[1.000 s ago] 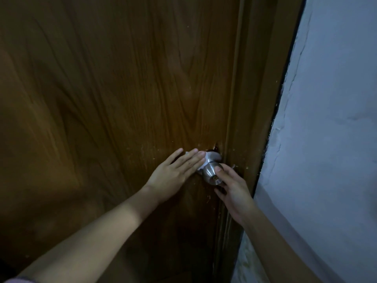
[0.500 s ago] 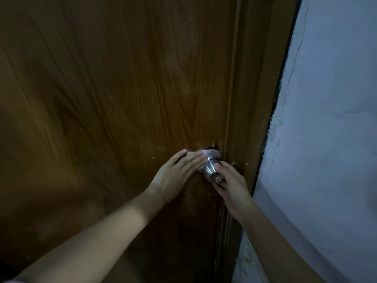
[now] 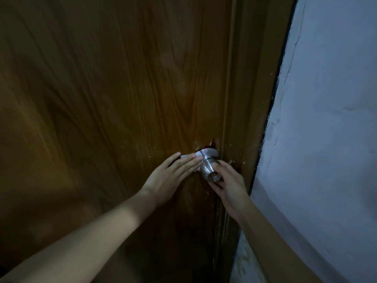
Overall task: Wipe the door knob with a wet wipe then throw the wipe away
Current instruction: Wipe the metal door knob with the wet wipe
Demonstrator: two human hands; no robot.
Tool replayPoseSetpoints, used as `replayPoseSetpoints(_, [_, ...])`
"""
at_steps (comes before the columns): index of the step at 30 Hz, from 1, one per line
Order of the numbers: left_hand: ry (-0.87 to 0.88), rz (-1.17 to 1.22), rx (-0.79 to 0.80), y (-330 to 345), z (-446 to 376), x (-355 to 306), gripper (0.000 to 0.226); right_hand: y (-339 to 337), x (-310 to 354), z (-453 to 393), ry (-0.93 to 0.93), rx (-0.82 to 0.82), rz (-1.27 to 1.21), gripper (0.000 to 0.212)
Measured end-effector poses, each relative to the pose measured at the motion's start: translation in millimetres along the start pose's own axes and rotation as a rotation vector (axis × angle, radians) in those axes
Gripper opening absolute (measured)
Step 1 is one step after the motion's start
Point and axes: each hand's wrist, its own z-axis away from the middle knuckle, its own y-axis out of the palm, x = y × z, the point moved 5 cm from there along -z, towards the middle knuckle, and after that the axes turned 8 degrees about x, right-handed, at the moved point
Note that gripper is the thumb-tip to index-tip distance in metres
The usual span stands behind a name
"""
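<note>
A round silver door knob [image 3: 208, 170] sticks out of the brown wooden door [image 3: 114, 99] near its right edge. My left hand [image 3: 173, 174] lies flat with straight fingers, pressing a white wet wipe [image 3: 188, 155] against the door and the knob's base on the left side. Most of the wipe is hidden under my fingers. My right hand [image 3: 226, 182] grips the knob from the right, thumb on top and fingers under it.
A brown door frame [image 3: 248, 111] runs just right of the knob. A rough pale painted wall [image 3: 326, 129] with cracks fills the right side. The scene is dim.
My left hand with the wipe slid a little leftward, off the top of the knob's base, so more of the metal rose shows. My right hand kept hold of the knob.
</note>
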Motion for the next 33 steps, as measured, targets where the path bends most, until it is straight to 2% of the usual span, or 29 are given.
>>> replayPoseSetpoints(7, [0.044,0.03,-0.14,-48.1,-34.3,8.5,0.07,0.5,0.5,0.0,-0.006,0.0,-0.018,0.019])
replayPoseSetpoints(10, [0.031,0.047,-0.126,-31.4,-24.8,8.4,0.076,-1.2,-0.4,-0.3,-0.001,0.018,-0.029,0.024])
replayPoseSetpoints(14, [-0.073,0.078,-0.12,0.5,-5.9,-0.4,0.088,-1.1,-2.2,-2.6,0.005,0.027,-0.028,0.038])
replayPoseSetpoints(16, [-0.114,0.248,-0.005,9.0,-4.2,-14.2,0.088,-0.6,-2.2,-3.0,-0.006,0.009,-0.037,0.038])
replayPoseSetpoints(18, [-0.191,0.478,0.033,10.4,-7.3,-32.6,0.089,-0.2,-1.8,-1.8,-0.016,-0.004,-0.045,0.036])
replayPoseSetpoints(22, [-0.349,0.886,-0.041,6.8,-17.5,-62.2,0.086,-0.8,-1.6,-1.5,-0.011,0.001,-0.033,0.038])
replayPoseSetpoints(27, [-0.324,1.142,-0.161,3.5,-20.0,-74.5,0.084,-0.7,-2.0,-1.7,-0.011,0.008,-0.04,0.038])
replayPoseSetpoints(30, [-0.315,1.031,-0.33,10.0,-16.4,-67.5,0.089,-1.2,-0.7,-1.1,0.008,0.036,-0.024,0.035])
replayPoseSetpoints(33, [-0.304,0.722,-0.297,7.9,-12.0,-55.7,0.095,-1.7,0.8,-1.2,0.024,0.054,-0.022,0.035])
